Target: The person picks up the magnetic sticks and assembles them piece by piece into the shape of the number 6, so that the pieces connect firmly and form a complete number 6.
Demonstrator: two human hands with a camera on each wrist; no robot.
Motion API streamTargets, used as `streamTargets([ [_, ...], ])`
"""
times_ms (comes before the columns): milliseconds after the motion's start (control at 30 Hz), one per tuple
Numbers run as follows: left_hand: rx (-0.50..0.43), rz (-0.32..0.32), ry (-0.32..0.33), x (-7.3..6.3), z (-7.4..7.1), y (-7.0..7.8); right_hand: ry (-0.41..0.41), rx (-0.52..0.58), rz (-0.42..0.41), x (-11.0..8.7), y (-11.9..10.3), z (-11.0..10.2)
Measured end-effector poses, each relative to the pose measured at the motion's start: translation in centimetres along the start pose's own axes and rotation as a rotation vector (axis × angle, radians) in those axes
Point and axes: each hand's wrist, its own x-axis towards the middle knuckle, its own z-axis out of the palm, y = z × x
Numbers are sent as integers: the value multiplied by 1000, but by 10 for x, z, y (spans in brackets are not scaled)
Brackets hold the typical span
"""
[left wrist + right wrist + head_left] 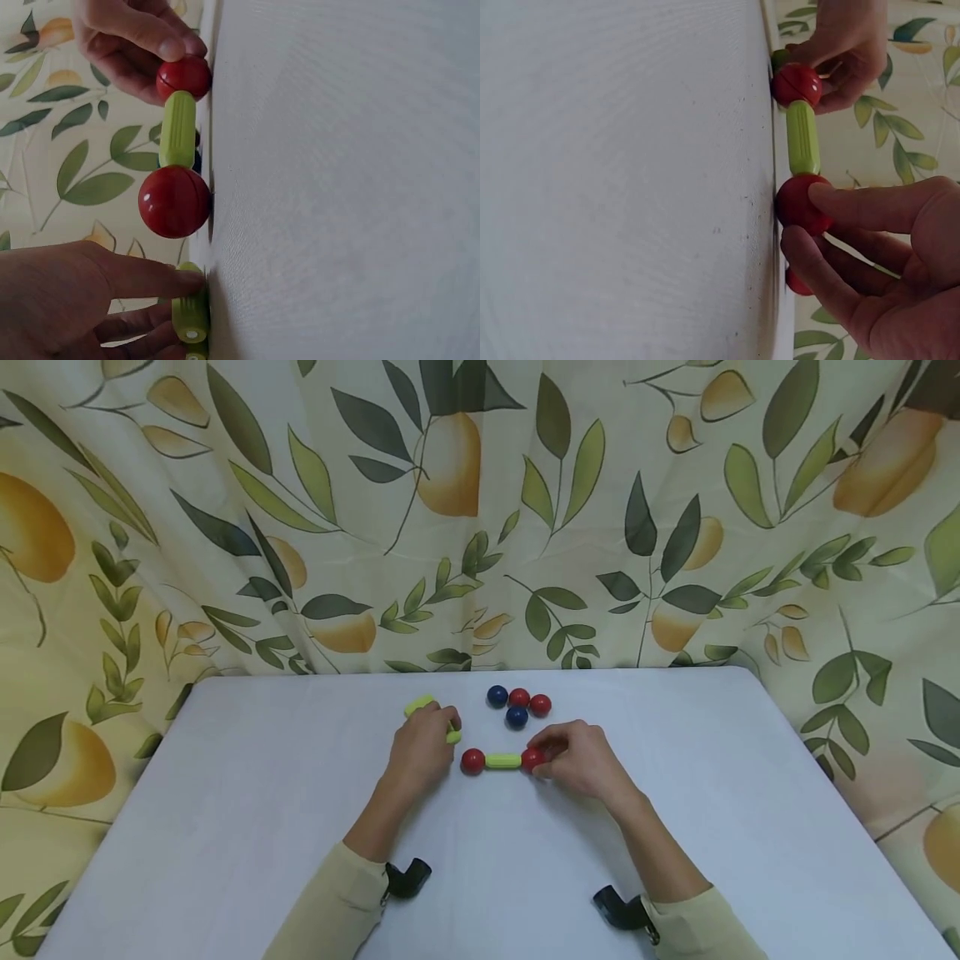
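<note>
A green rod (502,762) lies on the white table, joined at each end to a red ball. The left red ball (472,762) is free of fingers; the right red ball (532,760) is pinched between thumb and fingers of my right hand (581,760). Just left of this piece, my left hand (423,747) holds another green rod (190,311), its thumb laid over it and a pale metallic disc showing at the rod's end. One more green rod (418,704) pokes out beyond the left knuckles, partly hidden by the hand.
Behind the joined piece sit loose balls: a blue ball (497,696), a second blue ball (516,717), a red ball (519,697) and another red ball (540,705). A fruit-and-leaf patterned curtain (480,568) hangs at the far edge of the white table (262,793).
</note>
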Motion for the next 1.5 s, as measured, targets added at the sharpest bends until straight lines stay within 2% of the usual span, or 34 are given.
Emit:
streamTargets([
  [133,-15,-30,2,-5,1,-1,1,-3,-1,-2,0,2],
  [267,-30,-27,13,-8,1,-2,-1,-2,6,-3,0,2],
  [400,-91,-19,30,-11,-3,-1,5,-1,5,-3,0,2],
  [733,-268,-63,-57,-22,-19,4,15,-10,-5,-3,-2,0],
  [867,-338,-83,-65,-29,-22,6,17,-12,0,-3,-1,0],
  [1167,-448,-181,-82,-44,-13,4,11,10,15,-3,2,2],
  [1500,-594,-207,-104,-54,-4,3,8,15,22,-2,2,3],
])
